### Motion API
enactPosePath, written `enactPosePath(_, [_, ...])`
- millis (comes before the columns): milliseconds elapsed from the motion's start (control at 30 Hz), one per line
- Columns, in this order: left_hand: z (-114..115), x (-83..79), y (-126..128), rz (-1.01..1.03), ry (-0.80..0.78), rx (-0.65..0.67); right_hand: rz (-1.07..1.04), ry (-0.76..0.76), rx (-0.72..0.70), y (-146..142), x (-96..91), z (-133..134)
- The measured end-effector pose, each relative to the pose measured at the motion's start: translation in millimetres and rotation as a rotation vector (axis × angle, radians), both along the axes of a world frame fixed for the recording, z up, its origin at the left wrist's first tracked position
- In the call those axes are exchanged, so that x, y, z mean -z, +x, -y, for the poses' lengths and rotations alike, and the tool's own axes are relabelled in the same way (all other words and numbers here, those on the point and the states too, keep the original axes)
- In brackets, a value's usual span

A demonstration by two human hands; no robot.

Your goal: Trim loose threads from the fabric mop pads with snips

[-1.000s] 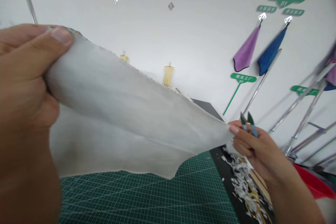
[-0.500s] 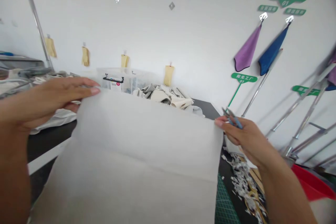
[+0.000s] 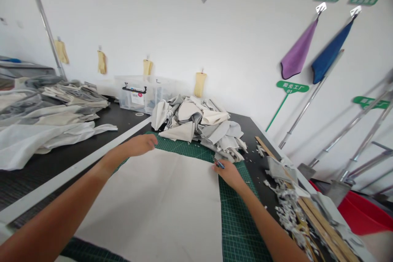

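Note:
A sheet of off-white cloth [image 3: 159, 208] lies spread over a green cutting mat [image 3: 242, 221] on the dark table. At the cloth's far left corner is my left hand [image 3: 141, 145], its fingers closed on the edge. My right hand [image 3: 230, 175] is at the far right corner, its fingertips at the cloth's edge. Small blue-handled snips [image 3: 219, 164] are tucked in that same hand, partly hidden by the fingers. Just beyond the cloth, a heap of crumpled grey and cream cloth pieces [image 3: 196, 120] rests on the mat's far end.
Stacked cloths [image 3: 61, 110] lie on the left, beside a white strip [image 3: 76, 168] along the table. A clear plastic box [image 3: 135, 94] stands at the back. To the right are wooden strips [image 3: 322, 225], white scraps [image 3: 287, 208] and a red basin [image 3: 362, 213].
The cloth, held up before me earlier, has come down flat onto the mat. Both hands have moved lower, farther away and closer together, still at its far corners.

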State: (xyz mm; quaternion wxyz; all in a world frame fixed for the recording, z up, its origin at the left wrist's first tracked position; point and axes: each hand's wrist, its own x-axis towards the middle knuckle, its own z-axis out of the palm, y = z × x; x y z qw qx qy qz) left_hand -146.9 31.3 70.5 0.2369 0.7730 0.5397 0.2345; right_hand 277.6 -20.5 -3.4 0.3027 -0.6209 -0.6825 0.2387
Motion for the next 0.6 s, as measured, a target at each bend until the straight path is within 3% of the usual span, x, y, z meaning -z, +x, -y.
enactPosePath(133, [-4, 9.9, 76, 0.09, -0.018, 0.275, -0.068, 0.023, 0.032, 7, 8.2, 1])
enactPosePath(333, [-1, 45.7, 192, 0.183, 0.206, 0.43, -0.241, 0.001, 0.056, 11, 12.7, 8])
enactPosePath(433, [5, 64.9, 220, 0.202, 0.261, 0.466, -0.316, 0.016, 0.066, 11, 15.4, 9])
enactPosePath(600, [4, 86.5, 224, 0.287, 0.222, 0.408, -0.384, 0.01, 0.048, 10, 15.0, 9])
